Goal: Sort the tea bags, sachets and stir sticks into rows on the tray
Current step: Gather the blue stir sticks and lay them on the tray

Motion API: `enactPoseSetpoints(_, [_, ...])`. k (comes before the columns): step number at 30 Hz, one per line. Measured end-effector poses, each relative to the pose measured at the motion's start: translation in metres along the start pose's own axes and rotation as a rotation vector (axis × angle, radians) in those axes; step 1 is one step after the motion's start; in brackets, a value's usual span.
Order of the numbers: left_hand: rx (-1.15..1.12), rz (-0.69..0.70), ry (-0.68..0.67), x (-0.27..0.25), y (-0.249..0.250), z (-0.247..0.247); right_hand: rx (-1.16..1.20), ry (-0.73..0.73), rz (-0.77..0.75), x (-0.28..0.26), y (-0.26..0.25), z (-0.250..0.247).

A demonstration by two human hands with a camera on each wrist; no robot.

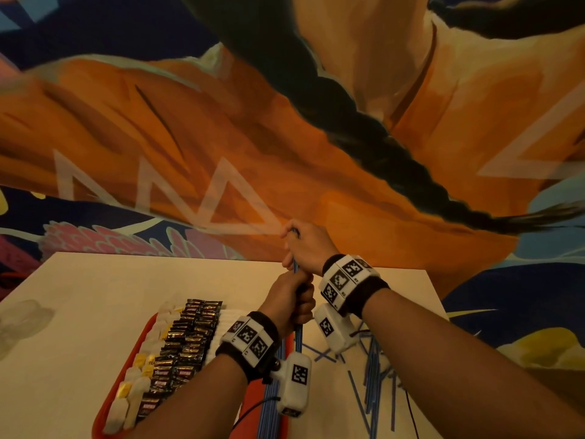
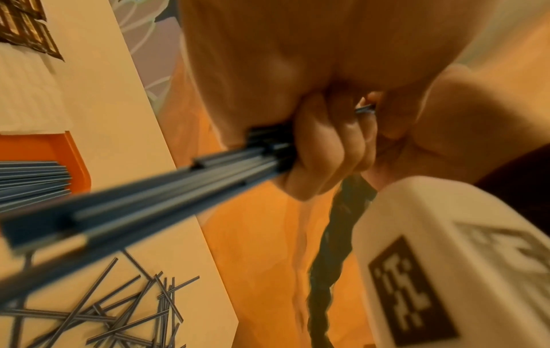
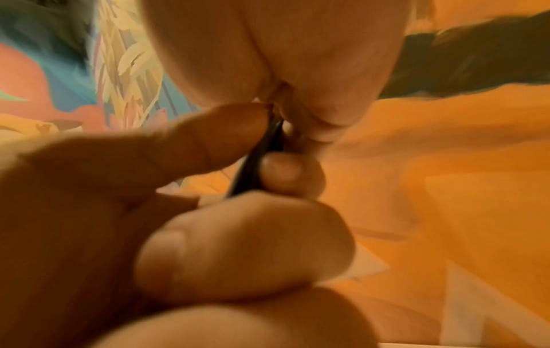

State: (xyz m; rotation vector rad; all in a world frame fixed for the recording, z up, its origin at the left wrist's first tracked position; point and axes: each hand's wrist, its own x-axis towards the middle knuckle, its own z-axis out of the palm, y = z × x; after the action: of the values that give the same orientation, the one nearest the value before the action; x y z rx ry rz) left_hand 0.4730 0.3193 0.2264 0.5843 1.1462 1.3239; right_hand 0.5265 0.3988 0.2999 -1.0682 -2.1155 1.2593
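Note:
Both hands hold one bundle of blue stir sticks [image 1: 297,269] upright above the table. My left hand [image 1: 292,301] grips its middle in a fist, and my right hand [image 1: 300,245] grips the top end. In the left wrist view the bundle [image 2: 149,188] runs out from my curled fingers [image 2: 321,153]. The right wrist view shows fingertips [image 3: 226,131] pinching the dark sticks [image 3: 259,153]. The red tray [image 1: 96,426] holds rows of white tea bags [image 1: 139,391], dark sachets [image 1: 186,337], white sachets [image 1: 221,324] and laid stir sticks [image 1: 269,410].
Several loose blue stir sticks [image 1: 373,375] lie crossed on the pale table [image 1: 95,286] right of the tray, also seen as a scattered pile [image 2: 119,313]. A painted mural wall [image 1: 285,122] rises just behind the table's far edge.

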Motion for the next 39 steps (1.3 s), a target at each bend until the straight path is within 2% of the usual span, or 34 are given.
enactPoseSetpoints(3, [0.049, 0.042, 0.050, -0.001, 0.005, 0.000, 0.105, 0.021, -0.058, -0.001, 0.008, -0.001])
enactPoseSetpoints(5, [0.019, 0.086, 0.096, 0.000, 0.014, -0.002, 0.208, 0.081, -0.024, -0.006, 0.019, -0.001])
enactPoseSetpoints(7, [-0.040, 0.147, 0.144, 0.002, 0.026, -0.004, 0.347, 0.058, 0.134, -0.015, 0.036, 0.005])
enactPoseSetpoints(10, [-0.101, 0.230, 0.173, 0.007, 0.043, -0.004, 0.443, -0.124, 0.472, -0.039, 0.056, 0.017])
enactPoseSetpoints(13, [-0.047, 0.301, 0.189, 0.014, 0.053, -0.004, 0.637, -0.256, 0.659, -0.057, 0.063, 0.027])
enactPoseSetpoints(16, [0.018, 0.325, 0.161, 0.017, 0.055, -0.001, 0.950, -0.248, 0.663, -0.058, 0.058, 0.031])
enactPoseSetpoints(18, [0.045, 0.344, 0.132, 0.016, 0.054, 0.002, 1.059, -0.193, 0.655, -0.055, 0.052, 0.030])
enactPoseSetpoints(21, [0.091, 0.392, 0.107, 0.013, 0.051, 0.004, 1.116, -0.163, 0.660, -0.054, 0.047, 0.028])
enactPoseSetpoints(27, [0.144, 0.423, 0.148, 0.012, 0.038, 0.003, 1.242, -0.196, 0.629, -0.056, 0.035, 0.021])
enactPoseSetpoints(32, [0.223, 0.425, 0.166, 0.010, 0.035, 0.004, 1.167, -0.253, 0.586, -0.057, 0.035, 0.021])
enactPoseSetpoints(34, [0.300, 0.428, 0.188, 0.011, 0.036, -0.001, 0.947, -0.250, 0.548, -0.055, 0.034, 0.020])
enactPoseSetpoints(36, [0.446, 0.428, 0.191, 0.010, 0.039, -0.007, 0.544, -0.137, 0.393, -0.050, 0.024, 0.010])
enactPoseSetpoints(38, [0.625, 0.423, 0.133, 0.007, 0.044, -0.012, 0.174, 0.103, 0.161, -0.044, 0.008, -0.008])
enactPoseSetpoints(39, [0.736, 0.428, 0.103, 0.007, 0.046, -0.015, 0.079, 0.244, 0.052, -0.039, 0.001, -0.018])
